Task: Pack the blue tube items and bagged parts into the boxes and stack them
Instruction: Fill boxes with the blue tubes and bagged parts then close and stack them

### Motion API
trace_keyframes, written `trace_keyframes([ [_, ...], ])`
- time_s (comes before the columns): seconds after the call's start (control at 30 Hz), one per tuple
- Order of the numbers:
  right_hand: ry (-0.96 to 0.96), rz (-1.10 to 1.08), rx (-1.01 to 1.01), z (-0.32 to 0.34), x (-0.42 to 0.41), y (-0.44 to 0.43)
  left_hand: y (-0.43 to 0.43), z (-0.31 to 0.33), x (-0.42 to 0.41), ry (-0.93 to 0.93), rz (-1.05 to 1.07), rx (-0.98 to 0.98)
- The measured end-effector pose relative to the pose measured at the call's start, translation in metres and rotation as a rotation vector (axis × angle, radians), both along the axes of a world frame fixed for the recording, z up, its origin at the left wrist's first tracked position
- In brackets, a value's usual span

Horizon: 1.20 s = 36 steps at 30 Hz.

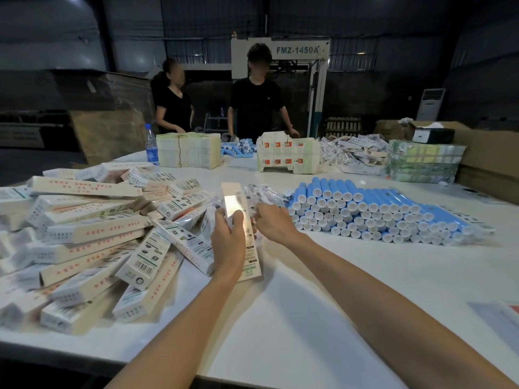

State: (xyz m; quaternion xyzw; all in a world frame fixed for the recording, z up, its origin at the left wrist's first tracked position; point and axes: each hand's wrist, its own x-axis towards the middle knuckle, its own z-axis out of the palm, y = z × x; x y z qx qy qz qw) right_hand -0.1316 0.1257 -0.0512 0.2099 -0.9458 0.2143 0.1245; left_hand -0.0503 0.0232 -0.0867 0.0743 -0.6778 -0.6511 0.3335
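Observation:
My left hand (229,240) grips a long white carton (237,203) at its middle, the carton pointing away from me over the white table (323,290). My right hand (273,221) is just right of the carton, fingers curled at its side beside the clear bagged parts (262,193); what it holds is hidden. A stack of blue tubes (373,211) with white caps lies to the right. A loose heap of packed white boxes (92,237) spreads to the left.
Flat carton bundles (188,150), a water bottle (151,146), more blue tubes (238,148) and bagged parts (354,154) sit at the far side. Two people stand behind the table. Brown cartons (483,161) stand at the right. A paper sheet (500,318) lies near right.

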Motion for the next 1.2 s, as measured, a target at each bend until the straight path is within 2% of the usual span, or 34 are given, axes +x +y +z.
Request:
trace_keyframes([
  [0.1, -0.062, -0.046, -0.084, 0.002, 0.009, 0.041, 0.01, -0.001, 0.0, -0.005, -0.221, 0.15],
  [0.23, -0.178, -0.044, -0.413, 0.011, 0.032, 0.096, 0.029, -0.004, 0.007, -0.019, -0.533, 0.196],
  [0.4, 0.029, -0.023, -0.779, 0.043, 0.068, 0.15, 0.044, -0.003, 0.018, -0.038, -0.694, 0.162],
  [0.5, 0.079, 0.112, -1.015, 0.071, 0.088, 0.16, 0.048, 0.001, 0.025, -0.006, -0.739, 0.081],
  [0.57, 0.121, 0.233, -1.088, 0.088, 0.099, 0.156, 0.05, 0.003, 0.029, 0.014, -0.753, 0.046],
  [0.7, 0.133, 0.348, -1.027, 0.103, 0.106, 0.137, 0.056, 0.008, 0.037, 0.034, -0.764, 0.035],
  [1.03, 0.143, 0.244, -0.586, 0.084, 0.097, 0.11, 0.057, 0.012, 0.043, 0.03, -0.765, 0.061],
  [1.2, 0.164, 0.236, -0.485, 0.078, 0.095, 0.115, 0.057, 0.013, 0.043, 0.034, -0.772, 0.053],
])
